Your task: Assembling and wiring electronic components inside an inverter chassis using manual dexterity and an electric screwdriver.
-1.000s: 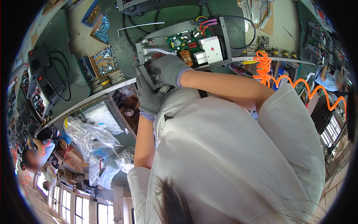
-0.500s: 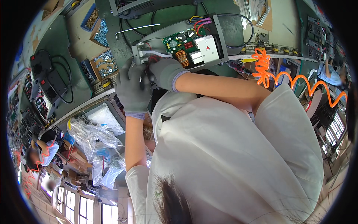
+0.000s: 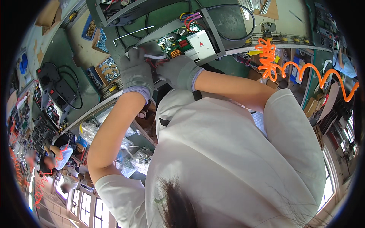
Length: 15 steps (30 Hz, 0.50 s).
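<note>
1. Green circuit board (image 3: pixel 178 41), set in an open grey metal chassis (image 3: pixel 213 36) on the green bench (image 3: pixel 235 17), lies just beyond both hands; a white square module with a red triangle mark (image 3: pixel 201 43) sits on it.
2. Compared with half a second ago, the left hand (image 3: pixel 136 72) is higher and closer to the board, and the two hands have drawn nearer each other.
3. Left hand, in a grey knit glove, is curled around a white cable (image 3: pixel 154 57) at the chassis edge; how firmly it grips I cannot tell.
4. Right hand (image 3: pixel 178 72), also grey-gloved, is closed downward just beside the left, over red wires (image 3: pixel 152 64); what it clamps is hidden.
5. Counted: two gloved hands, one board, one white module, one orange coiled hose (image 3: pixel 304 70) at the right.
6. One metal L-shaped hex key (image 3: pixel 131 34) lies on the bench left of the board.
7. Two open trays of small metal screws (image 3: pixel 104 70) stand to the left.
</note>
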Each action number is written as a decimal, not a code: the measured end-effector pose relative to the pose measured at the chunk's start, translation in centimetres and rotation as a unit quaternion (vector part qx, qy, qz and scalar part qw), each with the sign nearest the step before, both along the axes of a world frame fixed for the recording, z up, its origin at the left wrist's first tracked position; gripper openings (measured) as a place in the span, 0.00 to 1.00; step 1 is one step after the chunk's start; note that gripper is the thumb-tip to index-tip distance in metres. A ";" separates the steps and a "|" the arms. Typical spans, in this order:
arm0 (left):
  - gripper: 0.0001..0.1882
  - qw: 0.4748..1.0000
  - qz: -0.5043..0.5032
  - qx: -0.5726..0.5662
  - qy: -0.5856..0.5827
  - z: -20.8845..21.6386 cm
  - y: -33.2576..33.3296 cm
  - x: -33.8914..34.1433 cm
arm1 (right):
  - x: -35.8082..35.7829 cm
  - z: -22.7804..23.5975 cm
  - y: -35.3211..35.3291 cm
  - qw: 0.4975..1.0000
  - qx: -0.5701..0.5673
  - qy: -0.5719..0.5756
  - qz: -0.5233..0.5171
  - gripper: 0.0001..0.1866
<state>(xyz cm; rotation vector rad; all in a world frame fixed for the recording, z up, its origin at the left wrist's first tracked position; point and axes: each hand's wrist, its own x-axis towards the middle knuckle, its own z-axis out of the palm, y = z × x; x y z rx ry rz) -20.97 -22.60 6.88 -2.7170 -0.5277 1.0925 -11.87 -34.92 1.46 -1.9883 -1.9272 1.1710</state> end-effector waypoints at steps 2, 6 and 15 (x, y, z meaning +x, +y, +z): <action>0.13 1.000 0.021 -0.017 0.000 0.4 0.1 0.0 | 0.1 0.2 0.1 1.000 -0.011 0.009 -0.023 0.12; 0.10 0.987 0.023 -0.057 -0.146 0.4 2.8 -3.5 | -0.8 0.7 1.6 0.998 -0.026 -0.009 -0.064 0.12; 0.13 0.795 0.322 -0.217 -0.466 1.2 3.7 -7.5 | -0.5 0.9 1.8 0.999 0.026 -0.036 -0.006 0.09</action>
